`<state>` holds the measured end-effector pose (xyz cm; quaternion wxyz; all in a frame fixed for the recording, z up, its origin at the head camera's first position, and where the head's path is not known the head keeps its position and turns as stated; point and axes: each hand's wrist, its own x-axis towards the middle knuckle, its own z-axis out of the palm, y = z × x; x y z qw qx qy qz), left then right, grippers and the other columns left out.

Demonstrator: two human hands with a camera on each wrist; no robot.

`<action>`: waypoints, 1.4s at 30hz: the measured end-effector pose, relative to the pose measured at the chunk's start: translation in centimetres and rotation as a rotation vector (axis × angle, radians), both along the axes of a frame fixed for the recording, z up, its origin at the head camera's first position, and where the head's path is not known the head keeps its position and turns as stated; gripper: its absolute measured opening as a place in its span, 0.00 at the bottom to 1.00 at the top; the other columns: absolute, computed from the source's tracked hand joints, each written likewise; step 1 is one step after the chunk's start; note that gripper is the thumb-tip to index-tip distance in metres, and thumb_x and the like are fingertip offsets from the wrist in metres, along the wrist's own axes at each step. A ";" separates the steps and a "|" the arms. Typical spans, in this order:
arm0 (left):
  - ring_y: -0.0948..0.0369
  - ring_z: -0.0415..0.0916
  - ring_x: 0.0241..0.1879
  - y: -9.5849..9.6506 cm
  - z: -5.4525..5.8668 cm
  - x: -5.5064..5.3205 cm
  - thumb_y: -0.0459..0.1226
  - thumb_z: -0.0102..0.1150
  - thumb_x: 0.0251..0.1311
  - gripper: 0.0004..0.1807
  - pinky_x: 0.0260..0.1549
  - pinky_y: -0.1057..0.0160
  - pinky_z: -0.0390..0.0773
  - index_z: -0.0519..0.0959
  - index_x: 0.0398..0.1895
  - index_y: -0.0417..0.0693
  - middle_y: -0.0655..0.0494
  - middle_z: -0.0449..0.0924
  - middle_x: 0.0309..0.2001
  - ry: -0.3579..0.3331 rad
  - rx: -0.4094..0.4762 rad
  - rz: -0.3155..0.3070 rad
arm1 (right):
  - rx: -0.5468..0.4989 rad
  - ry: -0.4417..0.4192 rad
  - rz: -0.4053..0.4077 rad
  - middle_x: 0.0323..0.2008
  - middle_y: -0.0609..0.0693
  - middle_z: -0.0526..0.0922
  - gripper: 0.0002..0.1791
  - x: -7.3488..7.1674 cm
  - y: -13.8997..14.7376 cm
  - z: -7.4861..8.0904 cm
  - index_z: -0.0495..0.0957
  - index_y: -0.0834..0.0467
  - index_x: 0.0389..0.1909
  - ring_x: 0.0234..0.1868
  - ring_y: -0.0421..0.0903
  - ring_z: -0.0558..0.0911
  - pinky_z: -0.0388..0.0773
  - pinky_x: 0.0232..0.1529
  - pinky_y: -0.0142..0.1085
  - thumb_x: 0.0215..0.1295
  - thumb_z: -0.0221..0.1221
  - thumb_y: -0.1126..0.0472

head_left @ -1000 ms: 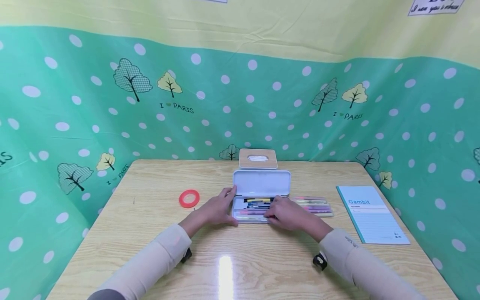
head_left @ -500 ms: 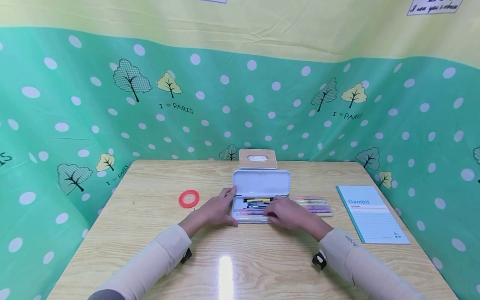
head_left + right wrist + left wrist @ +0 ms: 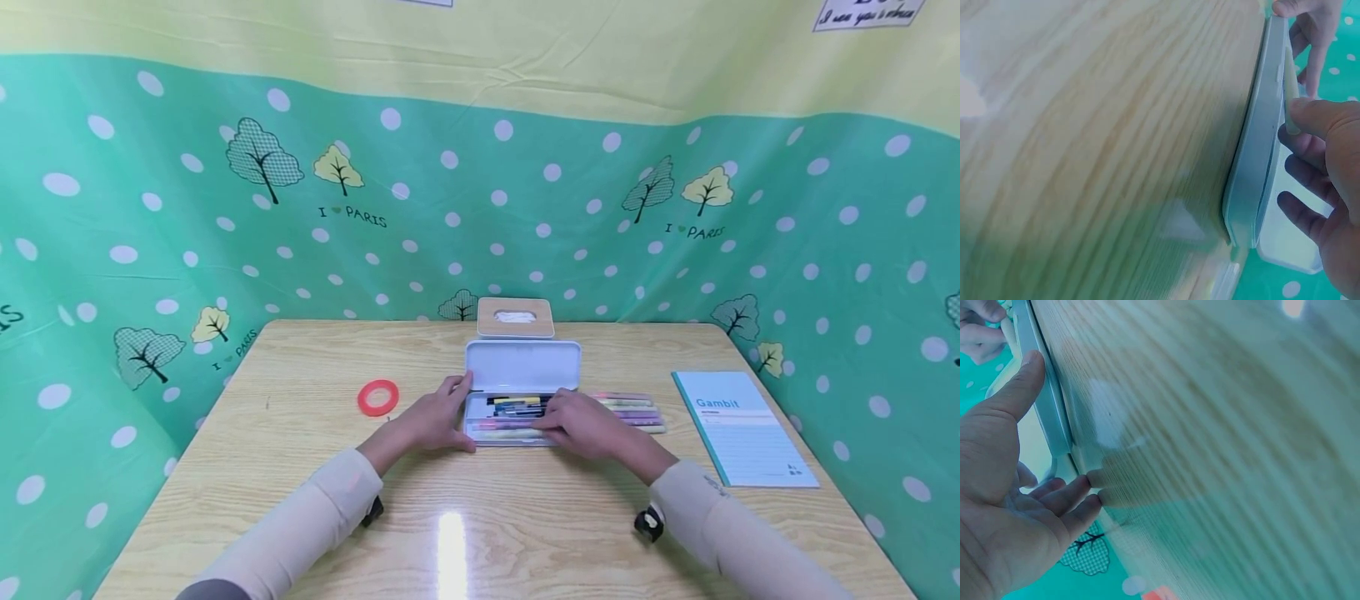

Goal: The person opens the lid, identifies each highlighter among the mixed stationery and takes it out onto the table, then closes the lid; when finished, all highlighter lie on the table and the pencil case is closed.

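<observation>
A white pencil case (image 3: 523, 367) stands with its lid up, holding several pens. My left hand (image 3: 437, 417) rests against its left end, thumb at the front corner and fingers spread toward the hinge. In the left wrist view its thumb (image 3: 1019, 387) lies along the case edge and its fingers are relaxed. My right hand (image 3: 581, 425) is over the right part of the case. In the right wrist view its thumb and forefinger pinch the end of a pale yellowish pen (image 3: 1291, 81) lying along the front rim; the hand hides the case's right end in the head view.
Several pastel pens (image 3: 645, 415) lie on the table to the right of the case. A notebook (image 3: 750, 433) is further right. A red tape roll (image 3: 365, 407) lies left, and a wood-topped tissue box (image 3: 491, 318) stands behind the case.
My right hand has shifted slightly right, and more of the pale pen along the front of the case shows. The left hand stays in place.
</observation>
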<state>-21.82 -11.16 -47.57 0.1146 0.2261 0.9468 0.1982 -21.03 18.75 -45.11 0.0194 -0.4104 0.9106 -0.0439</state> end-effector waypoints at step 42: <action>0.47 0.71 0.67 -0.1 0.0 0.0 0.62 0.75 0.49 0.70 0.71 0.50 0.71 0.38 0.84 0.50 0.45 0.51 0.80 -0.016 0.003 0.009 | -0.162 0.057 -0.272 0.38 0.46 0.88 0.13 -2.4 13.2 0.1 0.88 0.53 0.51 0.44 0.49 0.81 0.81 0.46 0.50 0.68 0.64 0.64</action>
